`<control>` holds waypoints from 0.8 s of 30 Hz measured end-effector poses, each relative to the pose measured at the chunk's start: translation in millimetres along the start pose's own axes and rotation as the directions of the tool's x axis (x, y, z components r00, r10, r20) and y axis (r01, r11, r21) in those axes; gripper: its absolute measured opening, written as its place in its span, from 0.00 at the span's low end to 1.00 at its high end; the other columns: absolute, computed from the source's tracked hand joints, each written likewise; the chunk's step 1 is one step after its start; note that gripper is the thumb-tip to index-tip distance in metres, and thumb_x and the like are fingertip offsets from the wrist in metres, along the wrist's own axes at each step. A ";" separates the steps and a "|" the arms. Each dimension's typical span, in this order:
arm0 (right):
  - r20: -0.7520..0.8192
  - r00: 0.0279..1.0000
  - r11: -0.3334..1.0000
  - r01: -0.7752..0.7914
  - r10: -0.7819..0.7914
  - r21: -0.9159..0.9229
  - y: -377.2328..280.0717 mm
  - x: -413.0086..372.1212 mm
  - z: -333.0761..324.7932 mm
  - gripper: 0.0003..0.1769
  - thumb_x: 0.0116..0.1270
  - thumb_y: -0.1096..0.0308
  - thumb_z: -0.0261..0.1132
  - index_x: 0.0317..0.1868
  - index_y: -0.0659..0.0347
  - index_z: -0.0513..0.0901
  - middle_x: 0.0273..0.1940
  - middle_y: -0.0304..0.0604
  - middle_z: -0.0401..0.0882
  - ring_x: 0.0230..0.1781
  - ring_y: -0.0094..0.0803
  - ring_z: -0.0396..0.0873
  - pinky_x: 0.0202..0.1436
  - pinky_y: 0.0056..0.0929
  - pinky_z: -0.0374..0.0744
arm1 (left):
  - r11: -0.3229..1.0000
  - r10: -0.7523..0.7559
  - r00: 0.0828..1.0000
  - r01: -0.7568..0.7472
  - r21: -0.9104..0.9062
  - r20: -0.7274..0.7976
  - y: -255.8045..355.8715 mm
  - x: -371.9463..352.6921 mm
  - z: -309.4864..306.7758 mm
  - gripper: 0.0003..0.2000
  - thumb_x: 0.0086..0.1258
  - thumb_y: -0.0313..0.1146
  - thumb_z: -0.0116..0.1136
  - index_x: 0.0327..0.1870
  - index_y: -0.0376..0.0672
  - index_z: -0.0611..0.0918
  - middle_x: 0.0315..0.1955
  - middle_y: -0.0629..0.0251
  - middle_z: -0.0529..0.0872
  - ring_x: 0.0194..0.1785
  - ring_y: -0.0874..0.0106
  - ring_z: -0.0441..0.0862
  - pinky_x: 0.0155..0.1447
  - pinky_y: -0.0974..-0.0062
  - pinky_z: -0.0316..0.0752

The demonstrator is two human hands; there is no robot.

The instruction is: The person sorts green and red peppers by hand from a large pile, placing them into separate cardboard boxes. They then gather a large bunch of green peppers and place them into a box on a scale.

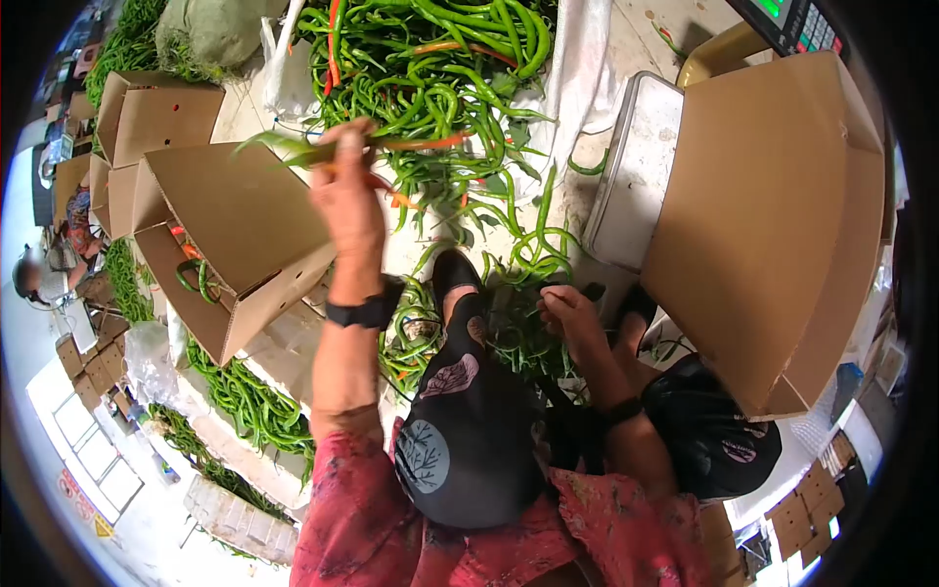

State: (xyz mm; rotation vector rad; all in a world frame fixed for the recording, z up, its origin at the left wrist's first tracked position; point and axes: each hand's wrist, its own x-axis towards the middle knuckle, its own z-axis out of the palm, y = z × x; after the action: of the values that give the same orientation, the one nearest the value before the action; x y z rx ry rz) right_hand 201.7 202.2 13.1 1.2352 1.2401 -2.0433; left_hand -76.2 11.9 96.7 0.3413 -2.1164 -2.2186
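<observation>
My left hand (347, 191) is raised above the floor, its fingers closed around a few long chili peppers (421, 143), green and orange-red, slightly blurred. Beyond it lies a big heap of green chili peppers (430, 78) with some red ones, on white sacking. My right hand (567, 308) is low between my knees with its fingers curled; I cannot make out whether anything is in them. Loose green peppers and leaves lie around my shoes. Left of my left hand stands an open cardboard box (245, 210) with a few red and green peppers visible inside.
At the right, a large cardboard box (763, 225) stands on the metal platform of a scale (636, 166), its display (782, 20) at the top. More boxes (166, 122) and pepper piles (245, 396) lie at left. A person (78, 235) is at the far left.
</observation>
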 end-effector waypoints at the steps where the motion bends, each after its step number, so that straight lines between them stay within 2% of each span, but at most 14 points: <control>1: 0.006 1.000 1.000 0.009 -0.009 -0.028 0.5 -0.8 0.8 0.14 0.70 0.62 0.61 0.51 0.58 0.79 0.39 0.37 0.80 0.33 0.22 0.76 0.36 0.23 0.74 | 0.999 0.042 0.997 -0.040 0.022 -0.065 14.9 2.7 -18.5 0.10 0.73 0.37 0.58 0.47 0.41 0.82 0.35 0.66 0.84 0.36 0.78 0.81 0.33 0.83 0.74; 6: -0.081 0.996 0.999 0.042 -0.042 0.000 1.9 4.6 -16.5 0.13 0.69 0.61 0.62 0.48 0.60 0.80 0.38 0.36 0.81 0.32 0.20 0.76 0.37 0.22 0.75 | 0.802 0.203 0.972 -0.096 0.590 -0.117 134.0 -9.9 -110.9 0.11 0.74 0.39 0.57 0.46 0.40 0.80 0.28 0.68 0.80 0.32 0.80 0.78 0.29 0.83 0.71; 8: -0.159 0.986 0.998 0.054 -0.058 -0.033 13.0 19.9 -28.9 0.14 0.68 0.61 0.62 0.46 0.62 0.80 0.37 0.36 0.82 0.31 0.20 0.76 0.37 0.21 0.75 | 0.788 0.230 0.969 -0.133 0.601 -0.087 150.5 7.8 -175.8 0.14 0.74 0.42 0.57 0.48 0.41 0.81 0.27 0.72 0.79 0.26 0.84 0.73 0.28 0.84 0.65; 11: -0.196 0.972 0.988 0.113 -0.132 -0.109 34.3 47.3 -48.2 0.14 0.65 0.60 0.64 0.45 0.62 0.80 0.35 0.36 0.82 0.32 0.22 0.77 0.38 0.25 0.76 | 0.661 0.076 0.989 -0.143 0.737 0.123 148.6 50.6 -295.9 0.20 0.73 0.39 0.58 0.60 0.38 0.76 0.38 0.64 0.81 0.41 0.76 0.78 0.44 0.78 0.73; 12: -0.260 0.942 0.952 0.138 -0.211 -0.273 33.3 53.8 -49.8 0.14 0.64 0.61 0.64 0.44 0.62 0.81 0.35 0.39 0.82 0.33 0.27 0.79 0.39 0.29 0.77 | 0.661 0.071 0.989 -0.145 0.736 0.131 148.9 45.4 -293.7 0.20 0.73 0.39 0.58 0.60 0.38 0.76 0.38 0.64 0.81 0.41 0.76 0.78 0.44 0.78 0.73; 13: -0.311 0.904 0.891 0.142 -0.294 -0.431 31.5 58.3 -50.5 0.14 0.62 0.62 0.65 0.44 0.61 0.81 0.35 0.41 0.82 0.34 0.31 0.81 0.41 0.33 0.77 | 0.146 0.379 0.877 -0.372 0.917 0.296 146.4 38.3 -283.9 0.20 0.71 0.36 0.58 0.61 0.36 0.75 0.42 0.61 0.82 0.44 0.72 0.79 0.49 0.76 0.73; 14: -0.325 0.901 0.896 0.132 -0.287 -0.424 31.8 61.4 -50.7 0.14 0.62 0.62 0.65 0.44 0.61 0.81 0.35 0.41 0.82 0.34 0.31 0.81 0.41 0.33 0.77 | -0.435 0.512 0.652 -0.365 0.823 0.560 140.8 29.0 -267.8 0.21 0.70 0.32 0.59 0.62 0.35 0.74 0.47 0.58 0.82 0.47 0.68 0.81 0.54 0.74 0.73; 15: -0.322 0.863 0.815 0.162 -0.390 -0.556 29.8 61.4 -48.3 0.14 0.61 0.63 0.65 0.44 0.61 0.81 0.36 0.44 0.82 0.37 0.37 0.81 0.43 0.36 0.77 | -0.219 0.522 0.659 -0.510 0.832 0.542 138.0 -6.9 -207.1 0.23 0.67 0.29 0.59 0.63 0.35 0.73 0.54 0.54 0.81 0.53 0.65 0.80 0.57 0.69 0.73; 16: -0.292 0.821 0.710 0.182 -0.490 -0.681 26.1 61.6 -44.7 0.14 0.60 0.64 0.65 0.45 0.60 0.81 0.37 0.48 0.83 0.39 0.44 0.82 0.45 0.39 0.77 | 0.246 0.470 0.758 -0.604 0.758 0.452 105.2 -11.2 -203.2 0.22 0.68 0.28 0.58 0.63 0.34 0.73 0.57 0.53 0.79 0.58 0.64 0.78 0.59 0.68 0.73; 17: -0.296 0.827 0.673 0.129 -0.479 -0.728 20.2 62.2 -38.7 0.14 0.59 0.66 0.66 0.45 0.61 0.81 0.41 0.51 0.83 0.43 0.52 0.80 0.47 0.43 0.77 | 0.452 0.240 0.886 -0.463 0.762 0.397 81.1 -35.4 -176.7 0.19 0.67 0.22 0.55 0.60 0.35 0.76 0.55 0.56 0.78 0.56 0.65 0.78 0.57 0.69 0.73; 19: -0.273 0.823 0.586 0.087 -0.498 -0.806 19.0 68.4 -32.0 0.15 0.57 0.66 0.67 0.45 0.61 0.81 0.42 0.51 0.83 0.43 0.53 0.80 0.48 0.45 0.77 | 0.725 0.003 0.819 -0.398 0.563 0.574 -6.6 -68.6 -128.2 0.16 0.65 0.21 0.57 0.54 0.38 0.81 0.47 0.59 0.85 0.45 0.68 0.83 0.50 0.73 0.79; 21: -0.252 0.820 0.491 0.040 -0.514 -0.870 20.5 71.0 -27.9 0.16 0.56 0.66 0.69 0.46 0.61 0.81 0.43 0.52 0.83 0.43 0.54 0.80 0.48 0.48 0.77 | 0.767 -0.294 0.747 -0.188 0.613 0.596 -60.4 -101.3 -44.5 0.12 0.69 0.26 0.57 0.52 0.37 0.80 0.46 0.58 0.86 0.48 0.69 0.84 0.52 0.74 0.77; 23: -0.129 0.776 0.337 0.112 -0.617 -0.935 22.2 71.7 -25.6 0.18 0.55 0.68 0.70 0.46 0.59 0.79 0.39 0.54 0.83 0.42 0.56 0.80 0.48 0.49 0.77 | 0.762 -0.192 0.697 -0.338 0.552 0.691 -138.7 -117.3 3.5 0.14 0.67 0.35 0.63 0.50 0.38 0.81 0.40 0.55 0.86 0.43 0.62 0.85 0.47 0.70 0.78; 24: -0.135 0.776 0.338 0.106 -0.616 -0.935 25.2 76.1 -25.7 0.18 0.55 0.68 0.70 0.46 0.59 0.79 0.39 0.54 0.83 0.42 0.56 0.80 0.48 0.49 0.77 | 0.622 -0.013 0.643 -0.594 0.509 0.766 -160.3 -121.7 25.8 0.20 0.64 0.39 0.66 0.52 0.36 0.78 0.40 0.52 0.85 0.43 0.54 0.83 0.45 0.64 0.78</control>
State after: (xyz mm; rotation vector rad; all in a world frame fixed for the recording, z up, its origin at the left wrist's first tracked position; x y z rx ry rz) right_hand 194.0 217.4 -69.4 0.8920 2.6094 -0.8270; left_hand 55.0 69.9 -46.8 -1.0362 -3.0568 -1.2286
